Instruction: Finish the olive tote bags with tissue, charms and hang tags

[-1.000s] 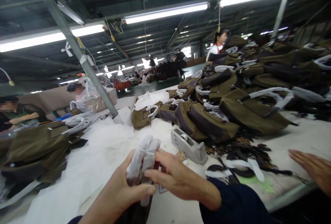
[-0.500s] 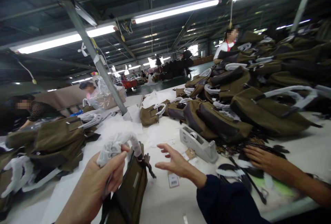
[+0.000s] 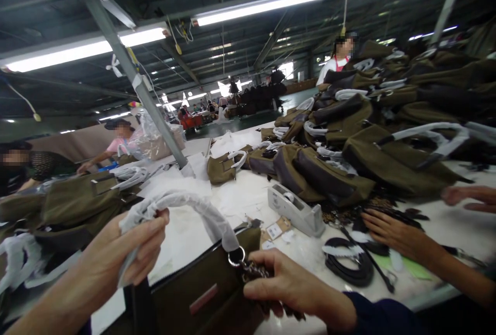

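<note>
At the lower middle stands an olive-green handbag, its top gaping and a small reddish label inside. Its handle is wrapped in white tissue paper and arches up to the left. My left hand is closed round the handle's wrapped left part. A metal ring joins the handle's right end to the bag, and a dark chain-like charm hangs beside it. My right hand pinches this charm between thumb and fingers; its lower part is partly hidden behind the hand.
A grey tape dispenser stands beyond my right hand, near paper tags. Olive bags are heaped at right, more bags at left. Another person's hand rests by coiled black straps. A slanted post rises behind.
My right hand has moved down from open air and closed on the charm. The handbag has turned and opened towards me, its handle stretched out. Another hand has appeared at the right edge.
</note>
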### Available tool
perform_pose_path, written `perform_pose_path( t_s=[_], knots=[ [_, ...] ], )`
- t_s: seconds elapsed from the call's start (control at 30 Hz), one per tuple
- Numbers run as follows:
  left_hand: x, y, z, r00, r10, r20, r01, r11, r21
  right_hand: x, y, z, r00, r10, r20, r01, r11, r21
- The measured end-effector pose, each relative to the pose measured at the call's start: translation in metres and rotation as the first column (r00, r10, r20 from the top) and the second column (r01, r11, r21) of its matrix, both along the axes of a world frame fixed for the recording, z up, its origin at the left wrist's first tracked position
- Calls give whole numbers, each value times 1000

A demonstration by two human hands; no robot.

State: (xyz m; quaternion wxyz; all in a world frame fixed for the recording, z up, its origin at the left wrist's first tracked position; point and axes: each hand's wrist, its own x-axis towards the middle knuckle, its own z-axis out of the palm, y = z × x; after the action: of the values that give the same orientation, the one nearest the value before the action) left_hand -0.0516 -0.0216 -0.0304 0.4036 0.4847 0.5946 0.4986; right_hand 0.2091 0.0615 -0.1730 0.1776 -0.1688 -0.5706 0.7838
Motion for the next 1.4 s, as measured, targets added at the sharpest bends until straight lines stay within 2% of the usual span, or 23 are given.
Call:
perform_pose_path(
  t_s=[0.1,0.17,0.2,0.3,0.4,0.47,0.53,0.63,0.73,0.8,0.87,0.93,1.0,1.1,1.23,1.3,1.4],
  knots=[
    [-26,32,-1,978,-192,-79,174,966,-192,12,-16,-1,1000,0,-2,0,985,-175],
    [-35,63,-17,954,-270,-134,217,924,-316,7,-21,-15,1000,-20,-9,17,969,-248],
    [-35,80,-29,949,-270,-165,201,918,-343,2,-21,-26,999,-36,-4,33,967,-252],
    [-23,130,-78,954,-100,-284,36,974,-223,-18,-12,-61,990,-133,57,140,976,-164],
    [6,156,-126,945,79,-317,-91,996,-22,-29,7,-88,951,-259,168,272,961,-58],
    [28,151,-152,945,117,-304,-106,993,52,-30,20,-98,929,-287,232,303,952,-36],
    [47,133,-176,955,69,-288,-62,998,33,-29,27,-103,925,-287,249,304,952,-33],
    [69,97,-209,969,-73,-238,46,992,-118,-26,27,-107,923,-308,231,317,949,-1],
    [79,74,-235,980,-125,-154,86,968,-237,-25,18,-111,911,-328,252,334,942,19],
    [80,70,-243,986,-133,-99,100,953,-285,-25,9,-111,887,-360,287,348,933,95],
    [79,71,-244,989,-139,-56,114,941,-318,-25,0,-107,839,-448,310,353,881,316],
    [77,73,-238,991,-129,-17,117,936,-331,-25,-8,-100,792,-531,302,289,762,580],
    [75,74,-233,991,-130,42,136,938,-320,-26,-15,-93,793,-534,294,163,650,742],
    [72,73,-230,973,-168,156,210,928,-308,-25,-22,-87,818,-464,341,2,594,804],
    [70,72,-236,945,-182,271,271,900,-340,-19,-30,-88,807,-458,373,-77,545,835],
    [70,71,-238,928,-198,315,307,885,-349,-12,-31,-90,842,-435,319,-55,518,854],
    [71,69,-238,927,-225,301,327,876,-355,1,-21,-90,862,-473,183,115,533,838]
  ],
)
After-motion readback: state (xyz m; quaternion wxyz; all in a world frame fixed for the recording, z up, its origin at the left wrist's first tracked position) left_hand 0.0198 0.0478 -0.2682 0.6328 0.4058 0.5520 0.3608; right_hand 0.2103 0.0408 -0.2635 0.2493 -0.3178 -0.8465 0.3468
